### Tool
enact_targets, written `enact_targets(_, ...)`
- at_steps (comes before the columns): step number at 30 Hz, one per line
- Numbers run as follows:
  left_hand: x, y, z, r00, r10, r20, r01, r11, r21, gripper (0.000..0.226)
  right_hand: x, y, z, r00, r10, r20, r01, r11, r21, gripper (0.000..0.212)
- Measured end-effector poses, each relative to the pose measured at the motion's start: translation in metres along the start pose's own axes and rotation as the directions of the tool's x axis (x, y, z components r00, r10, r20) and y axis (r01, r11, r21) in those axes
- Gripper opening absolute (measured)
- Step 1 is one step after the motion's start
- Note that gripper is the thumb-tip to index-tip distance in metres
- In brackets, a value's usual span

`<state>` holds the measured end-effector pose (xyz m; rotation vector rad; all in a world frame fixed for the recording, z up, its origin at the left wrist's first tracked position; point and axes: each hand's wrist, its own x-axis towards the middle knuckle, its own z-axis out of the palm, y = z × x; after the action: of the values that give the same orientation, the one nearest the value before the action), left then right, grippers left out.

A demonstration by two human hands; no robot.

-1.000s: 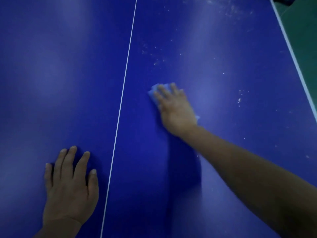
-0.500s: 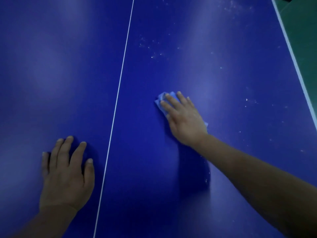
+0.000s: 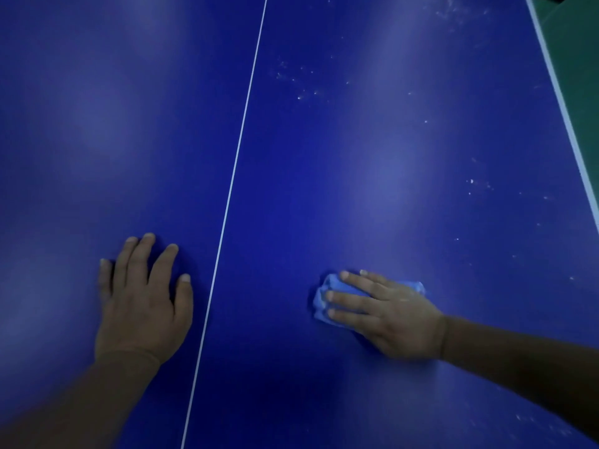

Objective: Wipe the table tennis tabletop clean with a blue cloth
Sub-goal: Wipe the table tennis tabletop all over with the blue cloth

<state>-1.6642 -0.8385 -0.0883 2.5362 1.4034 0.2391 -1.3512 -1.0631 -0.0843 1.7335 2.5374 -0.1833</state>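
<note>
The dark blue table tennis tabletop (image 3: 372, 176) fills the head view, split by a thin white centre line (image 3: 238, 150). My right hand (image 3: 389, 315) lies flat with straight fingers pointing left, pressing a folded light blue cloth (image 3: 327, 293) onto the right half of the table. The cloth shows at my fingertips and behind my knuckles; the rest is hidden under the palm. My left hand (image 3: 142, 303) rests flat on the left half, fingers spread, just left of the centre line, holding nothing.
White dust specks (image 3: 299, 85) lie on the right half beyond the cloth, with more specks (image 3: 473, 186) toward the right side. The white side line (image 3: 564, 108) marks the table's right edge, with green floor (image 3: 580, 53) beyond it.
My right hand has dragged the cloth toward me and turned so the fingers point left. My left hand stays flat on the table left of the centre line.
</note>
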Motion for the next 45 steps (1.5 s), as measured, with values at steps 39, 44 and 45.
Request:
enact_targets(39, -0.003, -0.001, 0.002, 0.999, 0.013, -0.050, -0.013, 1.000, 0.000, 0.056, 0.096, 0.148, -0.041, 0.661, 0.690, -0.294, -0.715, 0.699, 0.035, 0.037)
enact_targets(44, -0.002, 0.000, 0.000, 0.999, 0.008, -0.035, -0.009, 1.000, -0.009, 0.057, 0.036, 0.142, -0.036, 0.522, 0.811, -0.264, -0.838, 0.545, 0.020, 0.042)
enact_targets(45, -0.002, 0.001, 0.000, 0.999, 0.008, -0.036, -0.008, 1.000, -0.005, 0.057, 0.044, 0.119, -0.031, 0.689, 0.686, -0.234, -0.705, 0.709, 0.005, 0.045)
